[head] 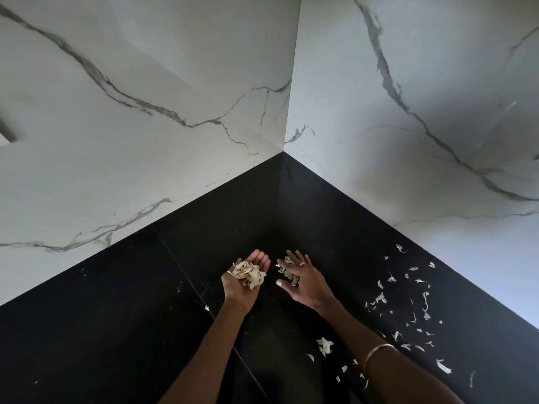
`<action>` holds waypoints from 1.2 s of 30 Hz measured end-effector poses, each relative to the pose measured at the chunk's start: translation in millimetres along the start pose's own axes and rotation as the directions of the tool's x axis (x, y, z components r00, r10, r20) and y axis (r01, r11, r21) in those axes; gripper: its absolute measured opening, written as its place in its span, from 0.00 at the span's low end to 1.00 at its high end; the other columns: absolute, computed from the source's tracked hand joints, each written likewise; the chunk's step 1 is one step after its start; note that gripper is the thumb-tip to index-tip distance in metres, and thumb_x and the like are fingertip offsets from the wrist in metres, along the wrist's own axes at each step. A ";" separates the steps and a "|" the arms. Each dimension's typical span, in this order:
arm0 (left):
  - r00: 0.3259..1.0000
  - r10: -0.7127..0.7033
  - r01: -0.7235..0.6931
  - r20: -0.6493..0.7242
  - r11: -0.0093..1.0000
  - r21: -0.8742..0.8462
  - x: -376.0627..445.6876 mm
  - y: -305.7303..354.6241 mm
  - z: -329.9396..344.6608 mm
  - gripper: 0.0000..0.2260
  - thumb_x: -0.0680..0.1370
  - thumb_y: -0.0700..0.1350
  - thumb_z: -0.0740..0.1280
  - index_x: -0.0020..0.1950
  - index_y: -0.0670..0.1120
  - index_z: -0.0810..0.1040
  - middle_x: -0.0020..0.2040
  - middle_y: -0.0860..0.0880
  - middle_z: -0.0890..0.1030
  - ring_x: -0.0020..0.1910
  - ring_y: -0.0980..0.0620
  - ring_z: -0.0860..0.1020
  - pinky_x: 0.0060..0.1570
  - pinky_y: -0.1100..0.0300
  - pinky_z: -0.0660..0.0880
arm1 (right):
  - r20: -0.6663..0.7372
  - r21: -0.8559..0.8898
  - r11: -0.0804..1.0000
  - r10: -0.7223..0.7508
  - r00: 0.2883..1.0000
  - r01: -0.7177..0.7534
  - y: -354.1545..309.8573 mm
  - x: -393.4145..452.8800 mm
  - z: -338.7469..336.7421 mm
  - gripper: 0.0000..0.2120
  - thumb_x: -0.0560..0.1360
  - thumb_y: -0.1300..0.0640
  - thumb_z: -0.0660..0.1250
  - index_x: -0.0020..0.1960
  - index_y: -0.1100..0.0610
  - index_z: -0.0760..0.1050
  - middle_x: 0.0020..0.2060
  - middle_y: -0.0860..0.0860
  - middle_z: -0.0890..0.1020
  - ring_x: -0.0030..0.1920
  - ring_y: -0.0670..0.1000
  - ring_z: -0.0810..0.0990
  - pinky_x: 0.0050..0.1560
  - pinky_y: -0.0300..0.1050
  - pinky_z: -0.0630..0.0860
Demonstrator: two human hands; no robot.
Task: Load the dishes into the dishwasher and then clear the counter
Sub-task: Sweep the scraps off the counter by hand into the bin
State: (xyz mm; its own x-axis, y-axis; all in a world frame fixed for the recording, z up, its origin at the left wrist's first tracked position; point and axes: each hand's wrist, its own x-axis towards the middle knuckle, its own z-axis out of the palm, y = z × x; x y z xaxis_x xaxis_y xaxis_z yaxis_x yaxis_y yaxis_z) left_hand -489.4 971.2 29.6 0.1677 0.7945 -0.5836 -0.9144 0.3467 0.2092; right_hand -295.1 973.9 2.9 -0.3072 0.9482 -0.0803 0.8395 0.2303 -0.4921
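Head view: left hand (248,275) cupped, holding gathered peels (250,274); right hand (300,277) open, sweeping; scraps (408,304) remain along surface (116,316) right edge; dishwasher unseen.

Bare forearms, sleeveless to the frame's lower edge, with a little jewellery.

Thin gold-coloured bangle (378,351) round the right forearm, well above the wrist; slim pale ring (302,264) on one finger of the right hand (303,279). Narrow gold-coloured band (230,273) showing at the edge of the left hand (243,282). Short nails, one catching light on the right thumb.
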 end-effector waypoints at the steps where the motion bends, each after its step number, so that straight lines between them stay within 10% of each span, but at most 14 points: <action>1: 1.000 -0.001 0.001 0.003 1.000 0.000 0.5 -0.8 0.1 0.21 0.83 0.46 0.50 0.62 0.32 0.74 0.62 0.32 0.75 0.61 0.36 0.74 0.72 0.44 0.63 | 0.002 0.002 1.000 -0.003 1.000 0.003 -0.1 0.2 -2.6 0.27 0.76 0.39 0.65 0.73 0.42 0.67 0.77 0.45 0.61 0.78 0.47 0.53 0.78 0.45 0.51; 9: 1.000 -0.003 0.003 0.003 1.000 0.006 1.2 -1.6 0.7 0.21 0.83 0.46 0.50 0.62 0.32 0.74 0.62 0.32 0.76 0.61 0.36 0.74 0.69 0.44 0.67 | -0.095 -0.027 0.999 -0.023 0.995 0.020 11.3 -13.1 -25.7 0.13 0.79 0.49 0.65 0.62 0.48 0.80 0.61 0.41 0.81 0.62 0.40 0.77 0.62 0.46 0.76; 14: 1.000 -0.003 0.003 0.004 1.000 0.022 -0.8 -4.1 2.0 0.22 0.83 0.46 0.49 0.61 0.32 0.74 0.62 0.32 0.76 0.60 0.36 0.75 0.69 0.44 0.66 | 0.209 -0.139 0.989 -0.022 0.978 0.052 12.9 -24.7 -42.6 0.26 0.78 0.42 0.64 0.74 0.45 0.66 0.74 0.43 0.67 0.74 0.45 0.64 0.72 0.52 0.66; 20: 1.000 -0.002 0.002 -0.009 1.000 0.011 -2.3 -6.3 2.8 0.22 0.83 0.46 0.49 0.62 0.32 0.73 0.62 0.32 0.75 0.60 0.36 0.74 0.70 0.45 0.65 | 0.339 -0.123 0.992 0.044 0.940 -0.002 16.3 -23.8 -42.3 0.27 0.79 0.57 0.64 0.76 0.48 0.64 0.77 0.45 0.62 0.77 0.46 0.58 0.74 0.48 0.58; 30: 0.999 0.003 0.000 -0.043 0.997 0.074 -11.1 -15.6 -5.1 0.22 0.83 0.46 0.49 0.62 0.32 0.74 0.62 0.32 0.76 0.61 0.37 0.75 0.68 0.45 0.68 | 0.036 -0.235 0.971 0.053 0.998 -0.043 21.9 -40.1 -30.7 0.18 0.75 0.65 0.62 0.60 0.48 0.78 0.56 0.46 0.82 0.57 0.49 0.80 0.53 0.45 0.80; 36: 0.999 -0.007 0.010 -0.039 0.997 0.078 -13.7 -24.6 -3.6 0.22 0.83 0.45 0.50 0.63 0.31 0.74 0.63 0.32 0.76 0.62 0.36 0.75 0.68 0.44 0.67 | -0.181 -0.069 0.968 0.225 0.957 -0.241 9.6 -34.4 -34.7 0.13 0.74 0.68 0.65 0.48 0.53 0.84 0.44 0.46 0.85 0.45 0.43 0.83 0.40 0.27 0.70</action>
State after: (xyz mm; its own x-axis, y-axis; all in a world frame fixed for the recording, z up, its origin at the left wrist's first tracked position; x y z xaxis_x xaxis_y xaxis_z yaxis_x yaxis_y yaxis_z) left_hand -470.6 950.0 29.7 0.1595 0.7722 -0.6150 -0.8813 0.3921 0.2638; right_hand -260.9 951.1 31.0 -0.0236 0.9993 -0.0304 0.9177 0.0096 -0.3972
